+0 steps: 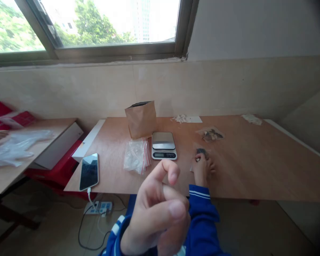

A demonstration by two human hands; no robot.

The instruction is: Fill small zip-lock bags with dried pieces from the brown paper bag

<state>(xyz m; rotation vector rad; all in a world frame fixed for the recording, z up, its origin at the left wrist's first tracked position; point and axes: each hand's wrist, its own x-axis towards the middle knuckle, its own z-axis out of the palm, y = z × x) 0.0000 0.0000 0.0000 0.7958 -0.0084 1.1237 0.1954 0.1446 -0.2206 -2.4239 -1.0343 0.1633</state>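
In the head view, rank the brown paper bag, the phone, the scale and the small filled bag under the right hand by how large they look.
1. Brown paper bag
2. Phone and scale: alike, unranked
3. Small filled bag, partly hidden by the right hand

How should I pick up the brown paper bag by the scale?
Probably grip the brown paper bag at its folded top edge, coming from above. It stands upright, and the scale and the plastic bags crowd its front, so the top is the freest part.
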